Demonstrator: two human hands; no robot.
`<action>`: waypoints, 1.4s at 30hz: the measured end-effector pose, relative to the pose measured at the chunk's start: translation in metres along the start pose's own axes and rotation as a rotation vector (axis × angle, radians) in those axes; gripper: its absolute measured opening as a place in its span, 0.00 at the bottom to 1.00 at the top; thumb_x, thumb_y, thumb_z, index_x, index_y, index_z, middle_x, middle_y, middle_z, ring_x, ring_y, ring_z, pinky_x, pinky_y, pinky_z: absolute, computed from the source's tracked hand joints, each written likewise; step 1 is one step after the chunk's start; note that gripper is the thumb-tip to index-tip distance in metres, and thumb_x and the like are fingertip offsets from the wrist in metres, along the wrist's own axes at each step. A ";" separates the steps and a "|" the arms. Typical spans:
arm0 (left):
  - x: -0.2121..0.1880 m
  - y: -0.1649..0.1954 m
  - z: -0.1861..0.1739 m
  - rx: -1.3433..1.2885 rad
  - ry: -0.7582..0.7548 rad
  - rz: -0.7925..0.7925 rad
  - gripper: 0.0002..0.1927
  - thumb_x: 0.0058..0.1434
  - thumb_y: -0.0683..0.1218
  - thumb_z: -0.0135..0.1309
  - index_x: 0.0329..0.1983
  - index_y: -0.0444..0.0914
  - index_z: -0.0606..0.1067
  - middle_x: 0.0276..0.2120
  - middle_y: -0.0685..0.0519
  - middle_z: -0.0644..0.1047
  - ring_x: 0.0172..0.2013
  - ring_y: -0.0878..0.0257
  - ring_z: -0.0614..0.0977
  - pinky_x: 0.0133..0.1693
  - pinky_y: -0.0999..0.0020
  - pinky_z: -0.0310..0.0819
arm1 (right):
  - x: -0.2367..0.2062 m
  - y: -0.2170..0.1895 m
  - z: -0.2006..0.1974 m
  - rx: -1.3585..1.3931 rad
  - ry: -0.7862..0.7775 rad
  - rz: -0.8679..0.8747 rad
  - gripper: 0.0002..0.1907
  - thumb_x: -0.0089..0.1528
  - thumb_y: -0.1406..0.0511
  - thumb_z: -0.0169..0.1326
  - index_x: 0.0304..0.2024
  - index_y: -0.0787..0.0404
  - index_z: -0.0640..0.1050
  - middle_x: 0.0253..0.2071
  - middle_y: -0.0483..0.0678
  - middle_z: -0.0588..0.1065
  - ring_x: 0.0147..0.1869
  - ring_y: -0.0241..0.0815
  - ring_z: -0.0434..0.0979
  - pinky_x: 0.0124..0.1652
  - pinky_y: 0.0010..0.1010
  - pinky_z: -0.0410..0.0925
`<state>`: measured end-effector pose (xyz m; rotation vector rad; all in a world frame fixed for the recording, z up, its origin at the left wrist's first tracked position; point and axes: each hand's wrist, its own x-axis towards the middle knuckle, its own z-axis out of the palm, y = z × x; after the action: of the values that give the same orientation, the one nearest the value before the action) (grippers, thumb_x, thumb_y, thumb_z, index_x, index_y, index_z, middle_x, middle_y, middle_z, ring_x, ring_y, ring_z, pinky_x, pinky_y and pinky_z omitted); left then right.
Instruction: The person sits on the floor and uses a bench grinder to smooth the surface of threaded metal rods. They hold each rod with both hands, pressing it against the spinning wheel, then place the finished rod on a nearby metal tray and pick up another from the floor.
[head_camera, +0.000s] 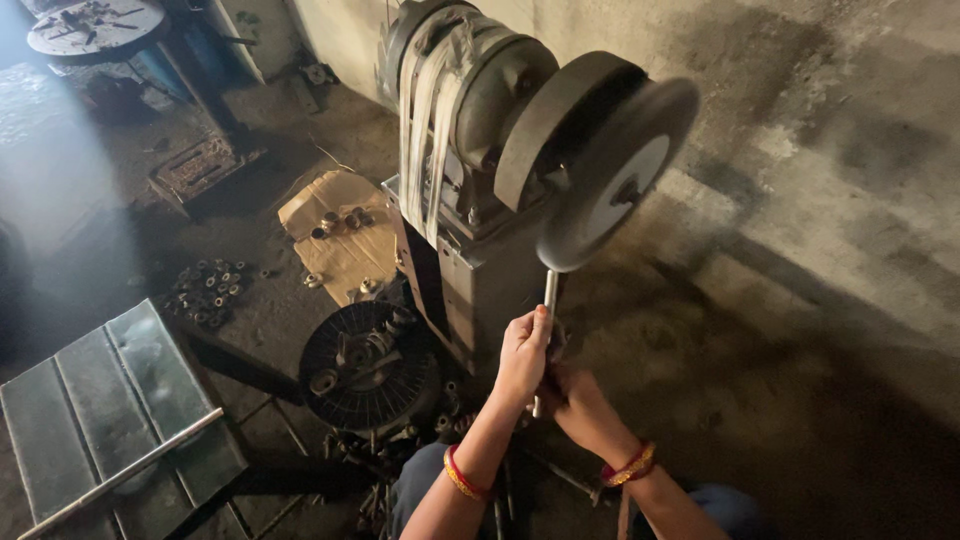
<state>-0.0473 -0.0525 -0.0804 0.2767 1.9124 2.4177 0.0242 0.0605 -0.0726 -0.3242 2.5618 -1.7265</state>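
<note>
Left hand (523, 352): fingers clenched on metal rod (549, 290) | right hand (580, 405): grips rod lower down | rod tip touches buffing wheel (615, 175) rim (underside) | flattened brown cardboard (340, 235) left of wheel, on floor

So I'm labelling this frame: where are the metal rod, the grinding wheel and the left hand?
metal rod (549, 290), head view, upper shaft.
grinding wheel (618, 178), head view, flat face.
left hand (523, 352), head view, its back.
</note>
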 end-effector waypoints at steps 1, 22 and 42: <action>-0.001 0.003 -0.001 0.022 -0.028 0.026 0.26 0.76 0.57 0.42 0.23 0.38 0.64 0.20 0.64 0.61 0.23 0.73 0.59 0.25 0.70 0.54 | 0.001 0.002 0.000 -0.042 0.032 -0.022 0.02 0.61 0.74 0.53 0.36 0.68 0.76 0.28 0.52 0.81 0.30 0.43 0.82 0.32 0.34 0.73; -0.014 0.073 0.001 0.809 0.276 0.262 0.24 0.68 0.54 0.55 0.22 0.34 0.70 0.15 0.40 0.70 0.21 0.39 0.75 0.23 0.50 0.65 | 0.035 0.080 0.036 0.582 -0.251 0.081 0.20 0.62 0.77 0.47 0.57 0.68 0.71 0.41 0.45 0.72 0.39 0.34 0.69 0.35 0.27 0.68; -0.021 0.051 0.003 -0.457 -0.252 0.040 0.19 0.75 0.50 0.47 0.59 0.32 0.77 0.42 0.56 0.82 0.42 0.72 0.80 0.48 0.76 0.74 | -0.024 -0.096 -0.066 -0.783 0.536 -0.260 0.10 0.61 0.66 0.58 0.45 0.61 0.79 0.36 0.55 0.78 0.38 0.60 0.78 0.37 0.45 0.69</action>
<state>-0.0222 -0.0643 -0.0326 0.5622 1.2249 2.6043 0.0524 0.0903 0.0388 -0.2320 3.6628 -0.8256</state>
